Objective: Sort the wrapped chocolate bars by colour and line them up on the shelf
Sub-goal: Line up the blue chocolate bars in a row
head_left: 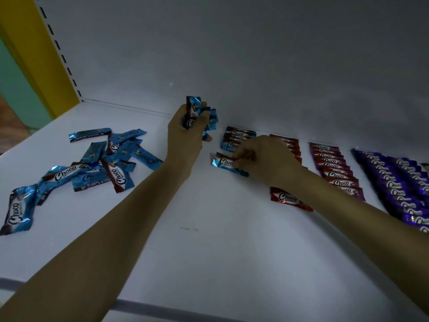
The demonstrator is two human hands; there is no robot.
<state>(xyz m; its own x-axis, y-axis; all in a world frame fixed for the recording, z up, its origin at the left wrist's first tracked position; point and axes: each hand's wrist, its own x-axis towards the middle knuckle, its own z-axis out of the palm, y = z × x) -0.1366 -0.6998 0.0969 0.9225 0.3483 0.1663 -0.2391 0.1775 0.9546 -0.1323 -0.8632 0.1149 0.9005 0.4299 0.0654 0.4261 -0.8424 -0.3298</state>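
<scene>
At 9 o'clock on the white shelf (209, 240) I see a messy pile of blue bars (99, 159), lying every which way. Next comes my left hand (183, 135), held up above the shelf near the back wall. Its fingers are curled tight round a bunch of blue bars (197, 112) that stick up out of the fist.

Just to its right, one blue bar (224, 162) lies flat on the shelf. Its long side runs from about 9 to 3 o'clock. My right hand (269, 159) is the nearer one. It comes in from 4 o'clock, palm down, and its fingers (236, 157) pinch the right end of that bar.

The short blue row (236, 138) sits just past the bar at 12 o'clock, so I think the bar needs a small push back to join it. Further right are the red row (287, 141), the pink row (336, 173) and the purple row (399, 182), each neat.
</scene>
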